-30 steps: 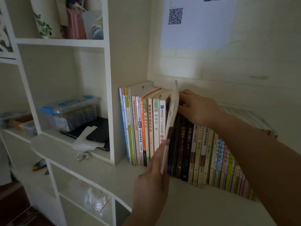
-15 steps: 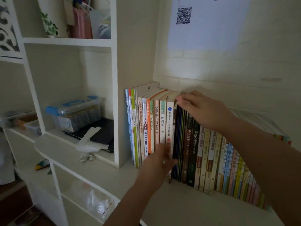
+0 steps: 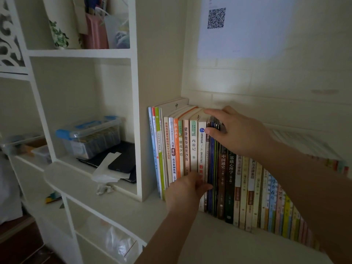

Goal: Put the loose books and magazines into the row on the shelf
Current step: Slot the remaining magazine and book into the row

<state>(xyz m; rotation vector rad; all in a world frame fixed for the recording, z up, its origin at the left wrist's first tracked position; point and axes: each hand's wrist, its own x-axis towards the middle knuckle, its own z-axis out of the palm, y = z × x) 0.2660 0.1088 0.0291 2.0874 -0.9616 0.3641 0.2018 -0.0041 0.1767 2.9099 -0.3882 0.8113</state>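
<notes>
Two hands work at one spot in the row of books [image 3: 238, 180], which stands upright on the white shelf [image 3: 219, 242] from the cabinet's side panel [image 3: 160, 73] away to the right. The right hand [image 3: 240, 130] lies over the top edges of a cluster of thin dark magazines [image 3: 212, 168] standing in the row, its fingers [image 3: 213, 112] stretched along the tops and the thumb pressed against the upper spines, so the hand clasps that bundle from above. The left hand [image 3: 187, 191] is low at the front of the row, its fingers [image 3: 204, 187] extended and close together, touching the spines of the white book [image 3: 202, 147] and the magazines beside it near their foot. Left of the panel, in the neighbouring compartment, a clear plastic box with a blue lid [image 3: 89, 136] sits behind a black device [image 3: 122, 162] and some white paper [image 3: 108, 168]. A sheet with a QR code [image 3: 216, 18] hangs on the wall above the books.
</notes>
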